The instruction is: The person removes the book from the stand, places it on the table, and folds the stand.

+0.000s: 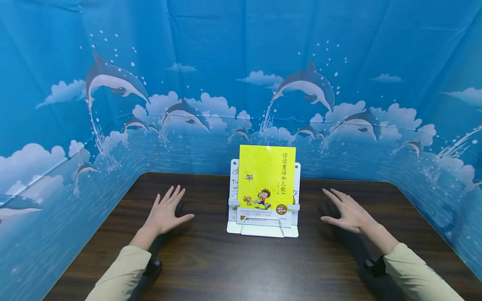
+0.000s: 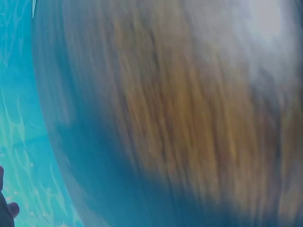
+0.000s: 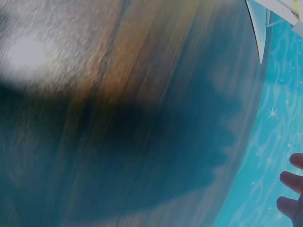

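Note:
A yellow children's book (image 1: 266, 177) leans upright on a white book stand (image 1: 233, 227), its cover facing me. Clips at both sides and a wire bar at the bottom front touch it. To the left of the stand, my left hand (image 1: 164, 214) is held over the table with fingers straight and thumb spread, holding nothing. On the other side my right hand (image 1: 350, 212) is likewise spread and holds nothing. Several fingertips of the right hand (image 3: 291, 184) show at the right edge of the right wrist view; only a bit of the left hand (image 2: 8, 208) shows in the left wrist view.
The dark wooden table (image 1: 226, 267) has rounded far corners. A blue curtain (image 1: 211, 50) printed with dolphins and clouds surrounds its back and sides. Dark wrist devices (image 1: 152, 267) sit below both sleeves.

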Demonstrator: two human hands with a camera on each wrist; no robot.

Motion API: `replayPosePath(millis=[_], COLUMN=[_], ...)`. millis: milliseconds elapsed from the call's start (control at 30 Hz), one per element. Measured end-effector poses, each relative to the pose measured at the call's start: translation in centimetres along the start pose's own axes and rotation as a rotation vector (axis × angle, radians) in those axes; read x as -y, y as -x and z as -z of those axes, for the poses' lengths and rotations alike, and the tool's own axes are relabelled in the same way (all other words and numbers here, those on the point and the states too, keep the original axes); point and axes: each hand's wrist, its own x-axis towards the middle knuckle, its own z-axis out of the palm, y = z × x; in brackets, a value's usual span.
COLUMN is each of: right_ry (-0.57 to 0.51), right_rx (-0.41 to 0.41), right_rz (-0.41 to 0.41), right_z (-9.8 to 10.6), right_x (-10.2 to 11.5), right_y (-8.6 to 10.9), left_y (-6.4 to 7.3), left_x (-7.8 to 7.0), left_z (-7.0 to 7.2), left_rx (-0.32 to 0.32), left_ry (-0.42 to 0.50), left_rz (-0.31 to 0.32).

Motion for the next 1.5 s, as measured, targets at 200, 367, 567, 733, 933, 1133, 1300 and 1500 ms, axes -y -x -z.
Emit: replayPosePath(millis=[200,367,567,733,933,1133,1300,1500], right_ry=[-0.059,-0.104,-0.187,-0.32,-0.445,-0.533,-0.604,-0.658], right_rx=[0.006,0.009,-0.011,-0.042,-0.081,-0.107,-0.139,-0.144], right_rz=[-0.039,-0.065,-0.091,-0.106,-0.121,-0.109,-0.09,-0.08], right_z=[0.0,0.0,0.1,0.4,0.7,0.8,0.7,0.5], right_x=[0.9,1.6,2.5,3.5,4.6,5.6,6.6,7.7], right_y=[-0.3,-0.8,-1.3,-1.9,-2.5,-2.9,-3.5,-4.1], left_y=[-0.4,-0.8,-1.4,-1.6,-2.1,-2.7,-3.4,-4.0], left_x=[-1.2,-2.6,-4.3,-5.7,-7.6,-9.4,-10.4,-11.5], left_z=[-0.3,-0.4,-0.2,-0.1,-0.2,-0.2,-0.5,-0.7], left_rx=[0.003,-0.014,-0.032,-0.081,-0.163,-0.204,-0.257,-0.299], left_ry=[0.076,0.14,0.209,0.313,0.434,0.514,0.581,0.634], left_rz=[-0.001,-0.013,-0.018,-0.009,-0.002,-0.029,-0.068,-0.06])
